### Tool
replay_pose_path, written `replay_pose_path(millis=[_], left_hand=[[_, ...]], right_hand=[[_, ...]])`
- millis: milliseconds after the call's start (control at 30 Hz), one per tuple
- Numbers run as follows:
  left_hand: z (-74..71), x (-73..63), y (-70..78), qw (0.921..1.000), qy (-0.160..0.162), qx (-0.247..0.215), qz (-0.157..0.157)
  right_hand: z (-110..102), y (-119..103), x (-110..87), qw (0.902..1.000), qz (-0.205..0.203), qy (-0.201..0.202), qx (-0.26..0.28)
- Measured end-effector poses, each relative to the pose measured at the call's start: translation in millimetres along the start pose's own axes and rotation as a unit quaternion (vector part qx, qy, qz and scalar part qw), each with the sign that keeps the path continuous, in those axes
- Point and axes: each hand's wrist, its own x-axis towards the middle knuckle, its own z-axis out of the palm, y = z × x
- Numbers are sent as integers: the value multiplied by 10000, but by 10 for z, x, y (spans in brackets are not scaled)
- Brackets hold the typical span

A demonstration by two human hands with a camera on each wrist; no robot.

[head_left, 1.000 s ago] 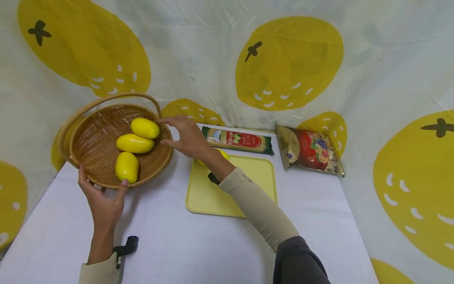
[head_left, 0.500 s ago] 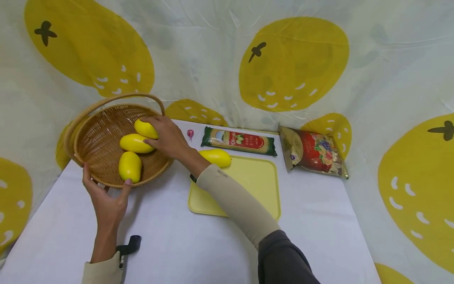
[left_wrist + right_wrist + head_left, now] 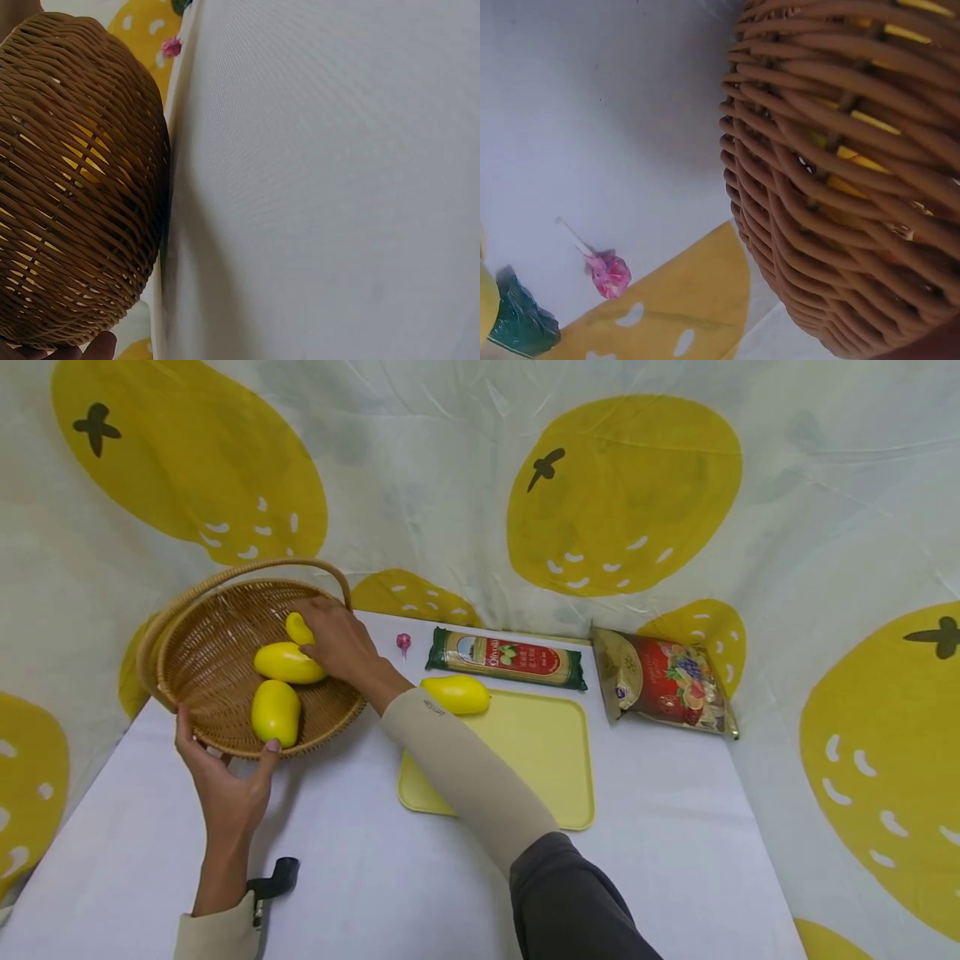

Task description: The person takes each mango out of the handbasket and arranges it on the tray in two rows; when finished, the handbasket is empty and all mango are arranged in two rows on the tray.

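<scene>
Upper mango (image 3: 298,628) sits inside the wicker basket (image 3: 206,656), toward its right side, and we have the fingers of our right hand (image 3: 341,639) curled round it, so that only a yellow end shows past them. Just below, the middle mango (image 3: 288,663) lies sideways, and nearer us the lower mango (image 3: 275,714) rests by the front rim. Our left hand (image 3: 232,793) grips that rim, thumb at the edge, with the bowl tilted so its opening faces us. Through the woven outside, both wrist views show us bits of yellow.

To the right, a fourth mango (image 3: 456,694) lies on the far left corner of a pale yellow tray (image 3: 536,752), and our right arm, in a beige sleeve (image 3: 465,760), reaches across that tray. Behind it we see a long spaghetti packet (image 3: 510,658) with green ends and a red label; between packet and basket lies a pink lollipop (image 3: 403,642). Farther right is a gold and red snack bag (image 3: 663,681). White covers the desk (image 3: 360,877), and behind it hangs a pale cloth (image 3: 420,460) printed with big yellow fruits.
</scene>
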Motion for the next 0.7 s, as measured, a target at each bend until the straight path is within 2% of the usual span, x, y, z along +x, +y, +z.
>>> replay_pose_path(millis=[267,433,567,700], left_hand=[[23,-5,25,10000,47,3,-24],[44,-26,109,9999,62,-50,-74],[41,-26,135,10000,50,-38,-69],[17,-11,62,10000,59,-7,-53]], right_hand=[[74,0,81,9987,29,-66,-498],[113,5,75,9969,59,-114,-781],[124,3,69,9965,61,-113,-824],[108,-6,64,9975,43,-134,-693]])
